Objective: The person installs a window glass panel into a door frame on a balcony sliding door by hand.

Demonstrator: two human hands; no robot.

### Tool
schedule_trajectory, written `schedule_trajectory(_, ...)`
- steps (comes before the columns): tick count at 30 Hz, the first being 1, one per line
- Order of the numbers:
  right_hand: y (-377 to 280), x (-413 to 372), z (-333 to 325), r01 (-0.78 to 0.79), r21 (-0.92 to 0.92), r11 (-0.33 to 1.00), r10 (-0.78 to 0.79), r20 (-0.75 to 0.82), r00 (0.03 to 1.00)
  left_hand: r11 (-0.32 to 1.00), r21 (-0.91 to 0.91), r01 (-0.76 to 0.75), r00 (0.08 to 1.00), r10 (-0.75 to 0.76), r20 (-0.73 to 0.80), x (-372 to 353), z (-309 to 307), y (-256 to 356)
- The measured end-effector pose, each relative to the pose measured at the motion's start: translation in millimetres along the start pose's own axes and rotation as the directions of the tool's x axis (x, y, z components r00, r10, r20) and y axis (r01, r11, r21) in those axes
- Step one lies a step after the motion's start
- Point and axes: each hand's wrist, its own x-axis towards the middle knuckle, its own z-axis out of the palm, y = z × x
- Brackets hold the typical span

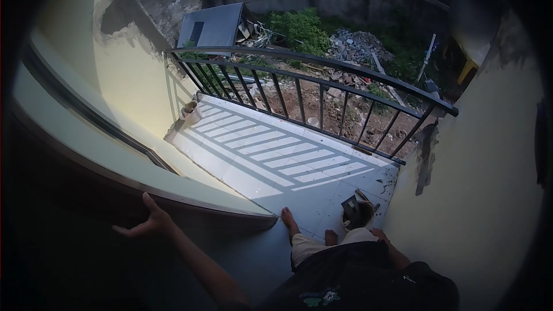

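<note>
My left hand (152, 220) is raised at the lower left, thumb and forefinger spread apart, right by the dark edge of a door (190, 200). Nothing shows between its fingers. Low beside my thigh is my right hand (380, 234), mostly hidden behind my body and shirt, its fingers hard to make out. Just ahead of it on the tiled floor stands a bucket (358, 219). A flat dark blade (349, 205) and a stick-like handle (362, 195) stick out over its rim. My bare feet are on the tiles left of the bucket.
A black metal railing (311, 59) closes the balcony's far side. Another bucket (189, 113) stands in the far left corner. Pale yellow walls, patched in grey, flank the tiled floor (271, 155). Beyond the railing lie rubble (360, 45), bushes and a grey panel (213, 25).
</note>
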Motion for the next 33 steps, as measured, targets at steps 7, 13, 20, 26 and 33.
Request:
schedule_trajectory(7, -3.0, -2.1, -2.1, -0.011, 0.002, 1.0, 0.011, 0.001, 1.0, 1.0, -0.004, -0.019, 1.0, 0.019, -0.019, -4.9, 1.0, -4.5)
schedule_trajectory(13, -4.1, -3.5, -2.5, -0.02, 0.003, 1.0, 0.02, 0.002, 1.0, 0.999, -0.048, 0.009, 1.0, -0.009, -0.016, -6.4, 1.4, -5.6)
schedule_trajectory(20, -6.8, -10.9, 0.1, -0.035, 0.006, 0.999, 0.035, 0.012, 0.999, 0.997, -0.057, 0.049, 0.999, -0.05, -0.017, -16.0, 3.9, -11.0)
schedule_trajectory(26, -6.1, -14.7, 3.8, -0.045, 0.002, 0.999, 0.045, 0.02, 0.999, 0.998, -0.059, 0.023, 0.998, -0.027, -0.057, -18.8, 6.1, -15.6)
schedule_trajectory(33, -2.8, -18.1, 12.8, -0.051, 0.0, 0.999, 0.051, 0.026, 0.998, 0.994, -0.108, 0.015, 0.998, -0.022, -0.065, -18.4, 6.0, -13.4)
